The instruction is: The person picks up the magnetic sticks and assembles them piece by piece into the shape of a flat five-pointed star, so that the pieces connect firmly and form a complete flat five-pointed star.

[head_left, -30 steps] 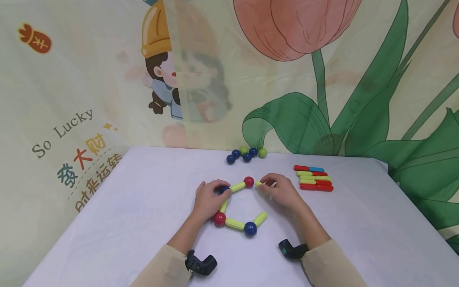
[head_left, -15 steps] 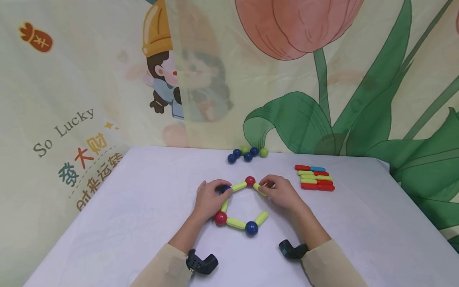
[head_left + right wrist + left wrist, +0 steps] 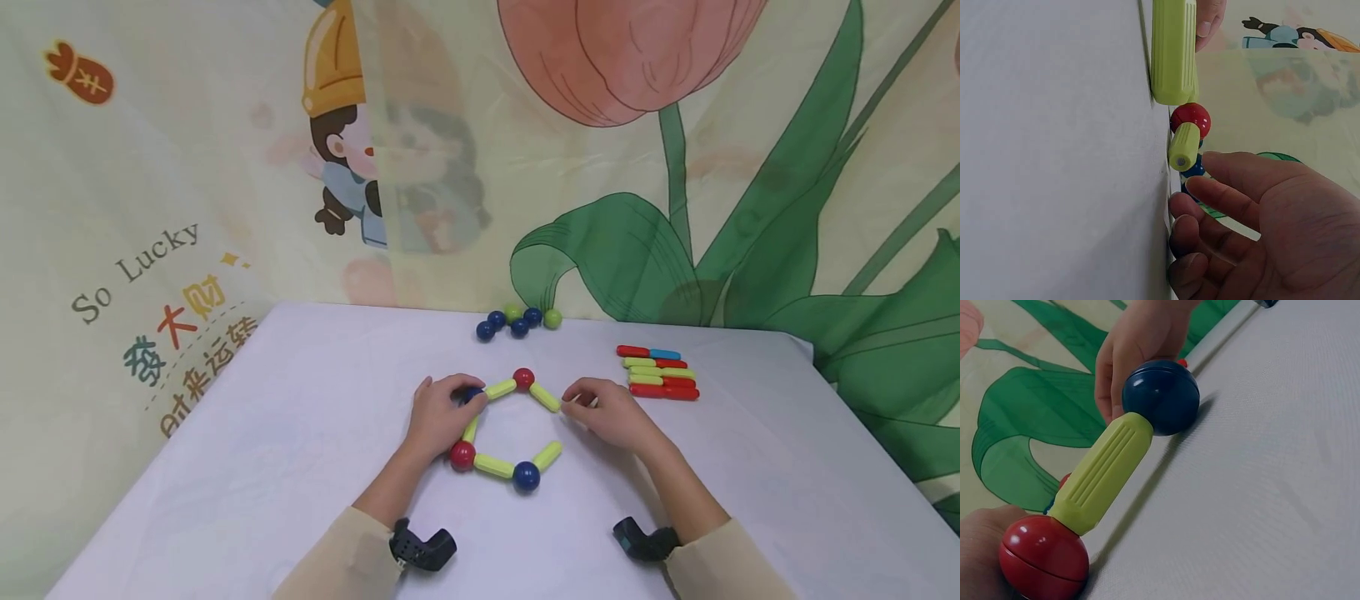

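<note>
On the white table lies an unfinished-looking ring of yellow-green rods and balls, its gap facing right. My left hand (image 3: 442, 417) grips the blue ball (image 3: 472, 393) at the ring's upper left; fingers hide part of it. A rod (image 3: 501, 388) runs from there to the far red ball (image 3: 523, 379), which bears a second rod (image 3: 545, 397) angled right. My right hand (image 3: 607, 410), loosely bent and holding nothing, is just beside that rod's free end (image 3: 1181, 160). Nearer me are a red ball (image 3: 462, 456), a rod (image 3: 494, 467), a blue ball (image 3: 527, 477) and another rod (image 3: 547, 454).
Loose blue and green balls (image 3: 519, 327) sit in a cluster at the table's back edge. Several red, yellow-green and blue rods (image 3: 660, 375) lie in rows at the back right. A printed cloth (image 3: 435, 167) hangs behind the table.
My right hand brought the yellow-green rod against the far red ball, let it go, then drew back to the right. My left hand has stayed on the blue ball.
</note>
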`<state>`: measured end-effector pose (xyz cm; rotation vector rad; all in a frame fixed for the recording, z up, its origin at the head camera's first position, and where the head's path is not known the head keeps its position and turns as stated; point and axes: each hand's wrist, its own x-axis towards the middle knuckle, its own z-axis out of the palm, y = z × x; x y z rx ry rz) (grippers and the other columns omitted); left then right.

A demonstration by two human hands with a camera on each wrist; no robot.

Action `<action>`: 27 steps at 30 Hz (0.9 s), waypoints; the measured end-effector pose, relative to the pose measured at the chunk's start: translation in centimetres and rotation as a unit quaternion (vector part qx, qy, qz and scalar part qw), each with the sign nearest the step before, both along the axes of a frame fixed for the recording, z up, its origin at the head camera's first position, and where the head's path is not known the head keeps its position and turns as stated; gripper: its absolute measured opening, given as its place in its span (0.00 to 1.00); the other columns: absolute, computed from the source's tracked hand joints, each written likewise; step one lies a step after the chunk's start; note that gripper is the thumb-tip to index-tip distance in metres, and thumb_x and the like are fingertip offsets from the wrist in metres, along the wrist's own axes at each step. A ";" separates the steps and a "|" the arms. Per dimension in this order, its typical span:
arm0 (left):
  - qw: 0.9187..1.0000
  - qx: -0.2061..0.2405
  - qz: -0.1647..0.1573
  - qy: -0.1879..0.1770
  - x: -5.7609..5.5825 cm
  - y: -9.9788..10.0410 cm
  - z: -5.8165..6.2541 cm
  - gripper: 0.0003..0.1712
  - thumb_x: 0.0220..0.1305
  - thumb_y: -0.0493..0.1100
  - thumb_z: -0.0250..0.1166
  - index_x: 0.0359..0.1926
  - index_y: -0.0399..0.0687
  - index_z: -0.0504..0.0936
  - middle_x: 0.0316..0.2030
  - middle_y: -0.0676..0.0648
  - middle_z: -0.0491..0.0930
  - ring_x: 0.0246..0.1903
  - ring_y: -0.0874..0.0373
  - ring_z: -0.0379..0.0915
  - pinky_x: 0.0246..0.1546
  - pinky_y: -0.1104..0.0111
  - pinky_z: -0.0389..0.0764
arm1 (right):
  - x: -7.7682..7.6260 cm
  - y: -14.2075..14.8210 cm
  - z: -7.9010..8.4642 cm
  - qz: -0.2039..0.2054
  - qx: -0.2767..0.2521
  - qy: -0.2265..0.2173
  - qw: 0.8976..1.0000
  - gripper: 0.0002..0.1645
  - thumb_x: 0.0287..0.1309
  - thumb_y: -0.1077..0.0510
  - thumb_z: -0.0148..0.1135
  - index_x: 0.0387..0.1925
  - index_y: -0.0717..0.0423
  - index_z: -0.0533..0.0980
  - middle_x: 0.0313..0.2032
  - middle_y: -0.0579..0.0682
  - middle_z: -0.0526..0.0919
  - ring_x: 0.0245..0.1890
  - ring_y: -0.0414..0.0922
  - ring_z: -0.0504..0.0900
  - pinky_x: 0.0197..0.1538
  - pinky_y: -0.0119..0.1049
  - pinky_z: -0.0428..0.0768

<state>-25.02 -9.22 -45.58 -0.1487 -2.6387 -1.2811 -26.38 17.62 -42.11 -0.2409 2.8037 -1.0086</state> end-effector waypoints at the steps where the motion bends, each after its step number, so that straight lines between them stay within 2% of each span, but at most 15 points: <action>1: 1.000 0.000 0.000 0.000 0.0 0.0 0.0 0.14 0.67 0.49 0.69 0.51 0.52 0.88 0.53 0.46 0.87 0.63 0.47 0.78 0.81 0.44 0.43 | 0.2 0.2 0.0 0.001 0.001 -0.001 1.000 0.13 0.64 0.53 0.68 0.48 0.52 0.83 0.40 0.51 0.83 0.39 0.47 0.78 0.39 0.35 0.82; 12: 1.000 -0.003 0.003 -0.001 0.0 0.0 -0.1 0.14 0.67 0.49 0.69 0.51 0.52 0.87 0.53 0.46 0.87 0.63 0.47 0.78 0.80 0.44 0.44 | 1.9 0.7 0.3 0.039 -0.023 -0.023 0.999 0.10 0.64 0.54 0.69 0.45 0.50 0.83 0.37 0.49 0.81 0.36 0.46 0.77 0.38 0.35 0.81; 21: 1.000 0.001 0.004 0.000 0.1 0.1 0.1 0.13 0.67 0.48 0.69 0.50 0.51 0.87 0.52 0.46 0.87 0.63 0.47 0.78 0.81 0.44 0.44 | 2.4 0.4 0.7 0.112 -0.050 -0.043 0.992 0.11 0.64 0.53 0.69 0.47 0.48 0.85 0.33 0.48 0.80 0.34 0.46 0.76 0.34 0.34 0.78; 27: 1.000 -0.002 0.004 -0.003 0.1 0.1 0.2 0.13 0.67 0.49 0.69 0.50 0.51 0.87 0.52 0.46 0.87 0.63 0.47 0.78 0.81 0.44 0.44 | 2.6 0.3 0.6 0.142 -0.056 -0.063 0.986 0.12 0.65 0.54 0.67 0.49 0.48 0.85 0.32 0.48 0.80 0.34 0.46 0.76 0.35 0.33 0.76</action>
